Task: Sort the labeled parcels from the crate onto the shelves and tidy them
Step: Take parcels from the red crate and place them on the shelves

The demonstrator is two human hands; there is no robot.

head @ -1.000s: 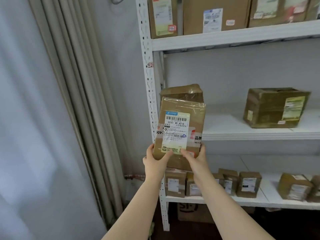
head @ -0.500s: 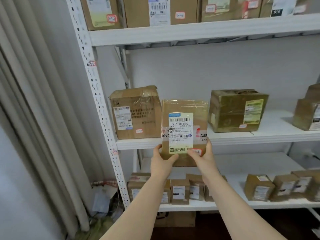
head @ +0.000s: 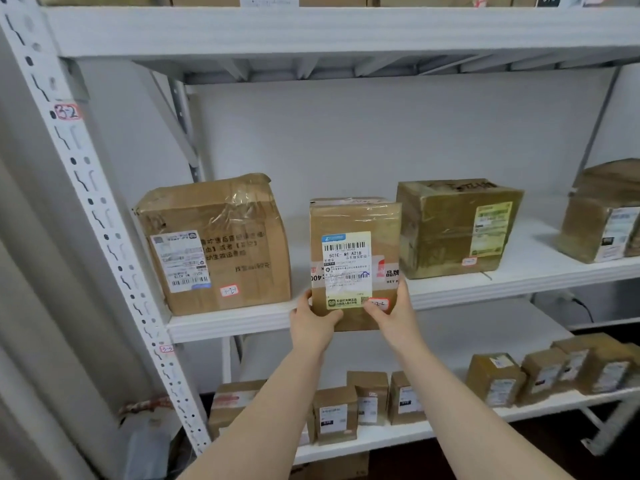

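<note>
Gripping labeled parcel (head: 353,261) by lower corners with left hand (head: 313,325) and right hand (head: 393,318), upright at frame centre, before middle shelf (head: 242,323) edge. Placing step, probably; next needs sliding into gap between crumpled box (head: 214,244) and olive box (head: 453,226).

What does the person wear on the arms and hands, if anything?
Nothing that shows. The left hand and the right hand are bare, with no gloves and no visible ring or watch. The left forearm and the right forearm are also bare; no sleeve reaches into the frame.
</note>
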